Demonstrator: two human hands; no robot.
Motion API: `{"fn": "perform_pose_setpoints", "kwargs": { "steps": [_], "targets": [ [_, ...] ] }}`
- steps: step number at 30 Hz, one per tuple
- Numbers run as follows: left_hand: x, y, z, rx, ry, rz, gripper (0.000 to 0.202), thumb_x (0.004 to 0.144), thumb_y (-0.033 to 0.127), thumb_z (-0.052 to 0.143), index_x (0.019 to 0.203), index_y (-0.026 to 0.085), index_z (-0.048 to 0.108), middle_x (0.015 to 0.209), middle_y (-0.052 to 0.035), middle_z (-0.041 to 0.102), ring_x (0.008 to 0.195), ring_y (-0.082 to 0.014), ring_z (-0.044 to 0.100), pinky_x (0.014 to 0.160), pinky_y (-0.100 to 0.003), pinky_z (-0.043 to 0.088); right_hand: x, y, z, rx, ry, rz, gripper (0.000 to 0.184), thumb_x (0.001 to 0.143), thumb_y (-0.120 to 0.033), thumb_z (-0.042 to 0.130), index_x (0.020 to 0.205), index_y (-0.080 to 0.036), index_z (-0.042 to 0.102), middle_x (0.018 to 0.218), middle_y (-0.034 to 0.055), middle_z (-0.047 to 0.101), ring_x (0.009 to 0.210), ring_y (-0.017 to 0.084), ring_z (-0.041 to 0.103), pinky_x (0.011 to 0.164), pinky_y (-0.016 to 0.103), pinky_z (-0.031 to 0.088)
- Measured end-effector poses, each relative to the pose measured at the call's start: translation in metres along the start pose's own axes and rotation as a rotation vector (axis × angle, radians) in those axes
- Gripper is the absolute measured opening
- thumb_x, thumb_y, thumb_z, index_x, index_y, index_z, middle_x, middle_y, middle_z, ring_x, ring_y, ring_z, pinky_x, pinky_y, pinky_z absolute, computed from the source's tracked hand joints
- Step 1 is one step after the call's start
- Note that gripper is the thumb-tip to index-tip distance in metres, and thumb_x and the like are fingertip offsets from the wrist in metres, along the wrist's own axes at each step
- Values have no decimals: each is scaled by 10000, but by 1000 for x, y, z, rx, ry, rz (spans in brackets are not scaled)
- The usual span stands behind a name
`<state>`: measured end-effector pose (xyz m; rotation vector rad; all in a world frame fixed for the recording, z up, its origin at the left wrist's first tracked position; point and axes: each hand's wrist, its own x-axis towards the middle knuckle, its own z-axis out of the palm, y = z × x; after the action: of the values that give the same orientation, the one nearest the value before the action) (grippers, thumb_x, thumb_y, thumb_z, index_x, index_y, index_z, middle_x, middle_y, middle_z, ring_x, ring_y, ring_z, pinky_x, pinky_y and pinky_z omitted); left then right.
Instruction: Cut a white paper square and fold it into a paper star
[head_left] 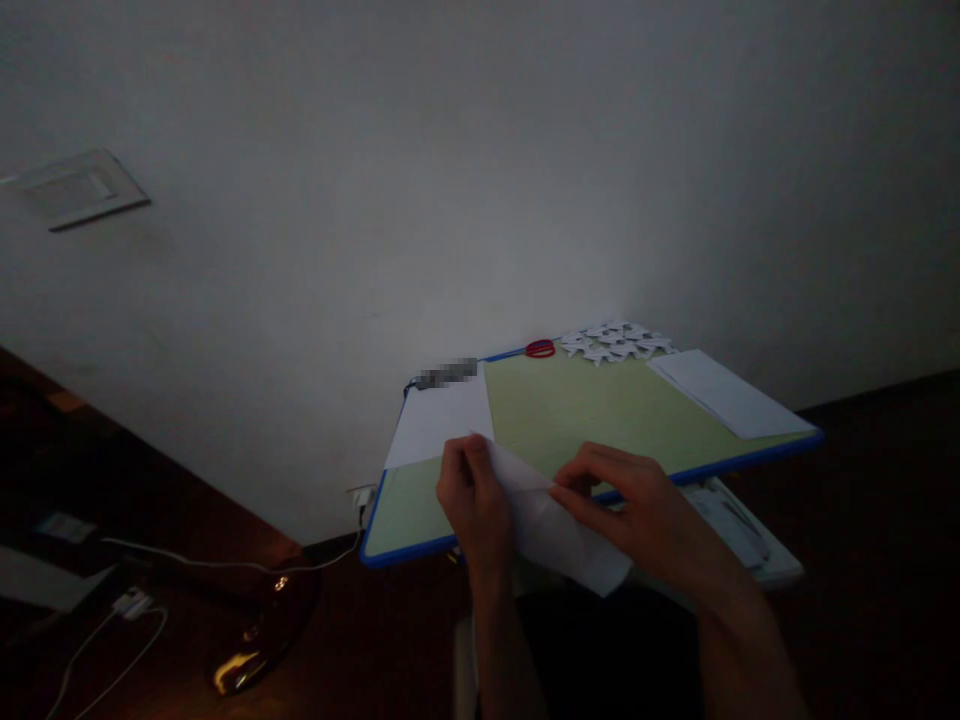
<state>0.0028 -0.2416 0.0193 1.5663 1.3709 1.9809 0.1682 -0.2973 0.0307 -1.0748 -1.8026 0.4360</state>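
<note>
Between my hands is a sheet of white paper (pixel 551 525), held tilted just off the near edge of the table, with faint creases across it. My left hand (pixel 476 500) is closed on the paper's upper left corner, thumb against fingers. At the sheet's upper right edge, my right hand (pixel 619 495) pinches it between thumb and fingertips. Part of the paper's left side is hidden behind the left hand.
The pale green table (pixel 577 410) has a blue rim. On it are red-handled scissors (pixel 540 349), several folded white paper pieces (pixel 619 341), a stack of white paper (pixel 731 393) and another white sheet (pixel 442 420). An open drawer (pixel 780 572) juts out below. A white cable (pixel 225 565) hangs at left.
</note>
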Motion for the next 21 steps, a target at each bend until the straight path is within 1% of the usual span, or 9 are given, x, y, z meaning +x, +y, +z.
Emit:
{"fn": "perform_pose_setpoints", "kwargs": {
  "steps": [3, 8, 12, 15, 18, 21],
  "targets": [
    [-1, 2, -1, -5, 19, 6, 469, 1009, 568, 528, 716, 201, 539, 620, 41, 452, 575, -127, 418, 519, -237, 320, 1, 0, 0, 2, -3, -10, 137, 982, -254, 660, 853, -216, 682, 822, -13, 675, 778, 150, 647, 728, 281, 481],
    [-2, 2, -2, -28, 35, 3, 470, 1018, 565, 516, 720, 202, 508, 632, 46, 415, 573, -117, 397, 512, -228, 307, 1, 0, 0, 15, -23, -28, 140, 986, -244, 650, 852, -213, 676, 828, -7, 682, 780, 154, 653, 721, 279, 488],
    [0, -3, -2, -82, 22, -64, 420, 997, 601, 537, 856, 206, 568, 625, 61, 420, 524, -103, 372, 475, -214, 284, 2, -1, 0, 26, -33, -25, 137, 980, -235, 654, 845, -216, 675, 825, -9, 689, 778, 153, 659, 706, 270, 494],
    [-1, -5, -2, -137, 17, -98, 387, 980, 595, 574, 956, 209, 591, 615, 71, 437, 491, -91, 362, 448, -201, 256, 2, -2, -1, 39, -46, -22, 135, 979, -242, 659, 847, -219, 673, 825, -14, 692, 771, 147, 658, 701, 262, 496],
    [-2, -3, -3, -149, 37, -102, 373, 980, 585, 583, 965, 212, 582, 589, 83, 408, 471, -83, 334, 435, -194, 235, 2, -3, -2, 41, -47, -35, 139, 983, -241, 655, 848, -216, 668, 830, -12, 688, 770, 144, 654, 710, 262, 497],
    [-1, 1, -4, -178, 14, -80, 350, 985, 568, 585, 962, 219, 568, 614, 74, 435, 497, -89, 371, 450, -188, 280, 3, -3, -4, 49, -45, -42, 132, 983, -233, 653, 853, -214, 668, 831, -12, 682, 775, 143, 651, 712, 260, 495]
  ]
}}
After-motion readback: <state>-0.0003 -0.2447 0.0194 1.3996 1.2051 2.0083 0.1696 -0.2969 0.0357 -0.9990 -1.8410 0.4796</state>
